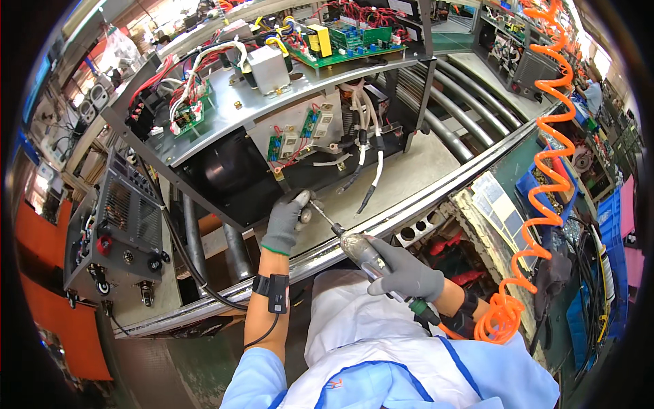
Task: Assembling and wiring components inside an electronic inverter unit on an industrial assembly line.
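My right hand (409, 273), in a grey glove, wraps round an air screwdriver (361, 251). Its thin bit points up and left, toward my left hand (289, 219). That gloved hand has its fingers curled together by the bit's tip; whatever they hold is too small or hidden to tell. Both hands are in front of an open machine chassis (252, 123) with a metal shelf. Inside its lower bay sits a small circuit board with red wires (310, 126). White and black cables (371, 163) hang down to the right of that board.
The chassis stands on a roller conveyor (470, 102) with a metal edge rail (327, 255). A second grey machine (122, 232) stands at left. An orange coiled air hose (552, 136) hangs at right and runs to the screwdriver. Blue bins (538, 187) lie beyond it.
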`<state>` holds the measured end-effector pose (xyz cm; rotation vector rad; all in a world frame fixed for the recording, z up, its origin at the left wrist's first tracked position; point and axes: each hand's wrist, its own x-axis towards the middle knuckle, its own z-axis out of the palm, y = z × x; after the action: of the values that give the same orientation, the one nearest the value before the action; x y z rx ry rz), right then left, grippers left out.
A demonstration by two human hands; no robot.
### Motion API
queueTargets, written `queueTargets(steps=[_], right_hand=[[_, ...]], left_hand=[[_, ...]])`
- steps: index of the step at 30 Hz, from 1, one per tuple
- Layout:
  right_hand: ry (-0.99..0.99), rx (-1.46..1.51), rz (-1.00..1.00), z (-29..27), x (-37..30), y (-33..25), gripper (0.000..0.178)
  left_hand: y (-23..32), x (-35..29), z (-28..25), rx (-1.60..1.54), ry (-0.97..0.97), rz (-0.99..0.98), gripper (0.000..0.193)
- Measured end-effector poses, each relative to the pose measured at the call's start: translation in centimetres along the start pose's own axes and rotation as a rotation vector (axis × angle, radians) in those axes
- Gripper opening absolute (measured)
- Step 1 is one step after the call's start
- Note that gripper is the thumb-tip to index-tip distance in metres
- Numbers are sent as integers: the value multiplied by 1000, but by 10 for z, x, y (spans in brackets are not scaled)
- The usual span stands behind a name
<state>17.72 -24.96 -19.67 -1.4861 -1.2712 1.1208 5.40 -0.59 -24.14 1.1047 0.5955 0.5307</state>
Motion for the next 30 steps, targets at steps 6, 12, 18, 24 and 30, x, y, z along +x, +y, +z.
queueTargets(steps=[6,12,18,24,30], right_hand=[[-148,-54,389,-2,-2,-30,94],[-15,162,28,7,0,5,93],[-52,303,48,11,2,9,91],[7,200,29,11,-7,7,93],[6,152,61,7,-11,1,93]], left_hand=[[-1,-4,-3,134,-32,10,22],[-11,-9,-3,-98,25,-57,23],[-29,-10,-5,-548,-153,-37,25],[-23,-3,11,-439,74,-73,25],[-18,-4,18,-494,95,-94,22]])
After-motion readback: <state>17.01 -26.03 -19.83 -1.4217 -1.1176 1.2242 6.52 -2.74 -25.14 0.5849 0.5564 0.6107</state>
